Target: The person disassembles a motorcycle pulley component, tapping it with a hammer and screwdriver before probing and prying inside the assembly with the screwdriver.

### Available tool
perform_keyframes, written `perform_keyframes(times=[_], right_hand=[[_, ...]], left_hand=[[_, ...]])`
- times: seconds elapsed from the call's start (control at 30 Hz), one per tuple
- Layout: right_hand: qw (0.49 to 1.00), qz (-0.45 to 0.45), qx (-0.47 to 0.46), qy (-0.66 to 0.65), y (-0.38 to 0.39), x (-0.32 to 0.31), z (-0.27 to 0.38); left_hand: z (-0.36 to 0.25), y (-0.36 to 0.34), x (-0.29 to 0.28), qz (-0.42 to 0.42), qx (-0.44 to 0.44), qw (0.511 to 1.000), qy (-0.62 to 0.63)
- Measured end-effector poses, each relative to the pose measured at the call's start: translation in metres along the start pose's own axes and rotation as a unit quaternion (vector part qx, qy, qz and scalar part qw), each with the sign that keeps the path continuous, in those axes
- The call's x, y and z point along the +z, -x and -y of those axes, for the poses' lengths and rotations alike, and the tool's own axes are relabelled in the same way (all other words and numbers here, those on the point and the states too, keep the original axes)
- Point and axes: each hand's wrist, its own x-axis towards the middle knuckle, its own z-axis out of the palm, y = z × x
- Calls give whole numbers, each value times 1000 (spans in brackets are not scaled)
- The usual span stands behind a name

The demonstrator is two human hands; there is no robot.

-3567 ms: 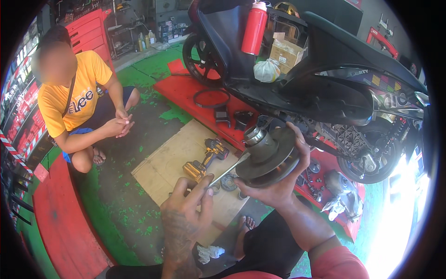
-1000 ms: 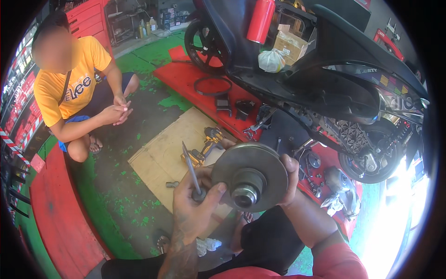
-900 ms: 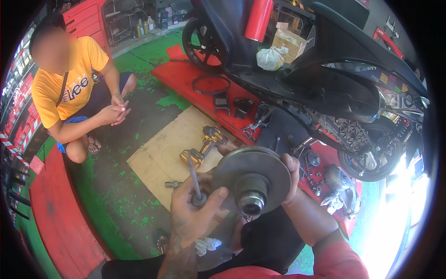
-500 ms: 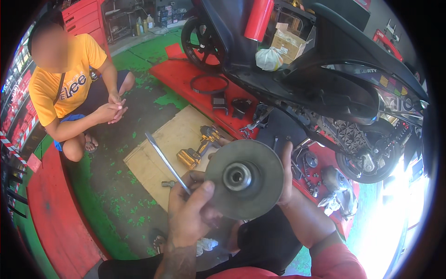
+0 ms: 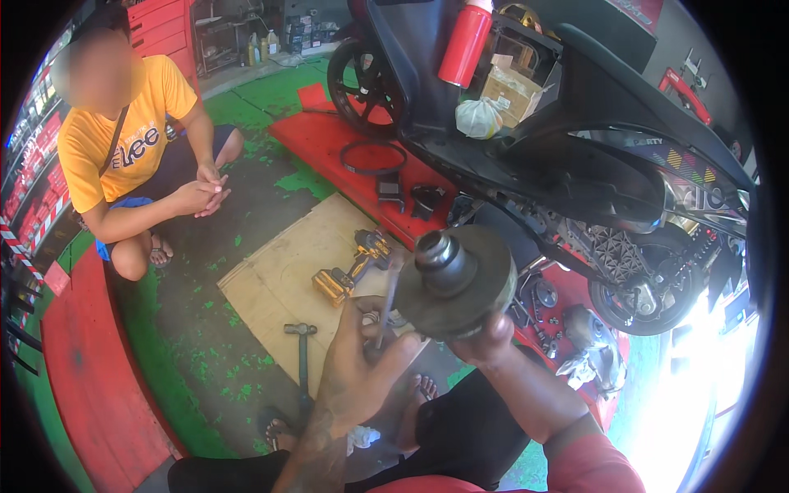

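Two bare hands hold one round metal pulley disc [image 5: 460, 283] in the air, just in front of the black scooter [image 5: 559, 156] and above the cardboard sheet [image 5: 288, 271] on the floor. The right hand [image 5: 489, 341] grips the disc from beneath, fingers closed on its lower rim. The left hand [image 5: 362, 366] is closed around one thin metal rod [image 5: 388, 300], which stands nearly upright, its long axis running up alongside the left rim of the disc. The disc is tilted, its flat face turned up and toward the viewer; its short hub sticks out of the middle, pointing up and slightly left.

On the cardboard sheet, left of the disc, lies one yellow and black power tool [image 5: 353, 267]. One hammer [image 5: 302, 353] lies at the sheet's near edge, head away from the viewer, handle pointing toward the viewer. One black rubber belt [image 5: 372, 158] lies in a loop on the red mat [image 5: 329, 140] beside the scooter's front wheel. One brown cardboard box [image 5: 514, 86] sits in the scooter's open frame, with one tied white plastic bag [image 5: 481, 117] in front of it; what the bag holds cannot be seen. One red cylinder [image 5: 464, 41] stands upright above them.

One person in a yellow shirt [image 5: 123, 135] crouches well to the left of the sheet, hands clasped.
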Motion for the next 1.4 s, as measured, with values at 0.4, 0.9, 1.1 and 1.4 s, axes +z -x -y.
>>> perform_keyframes(times=[0.4,0.9,1.1,1.4], right_hand=[[988,-93,-77,-95,-13,-4,30],[966,-202,-146,-75,-14,-10,18],[946,-246,-205,-47,-17,-17,22],[934,-261,-238,-61,-19,-9,38]], left_hand=[[-31,6,-30,117,171,897,-391],[15,-2,-12,138,203,885,-395],[9,7,18,118,171,803,-558],[23,5,19,157,178,840,-488]])
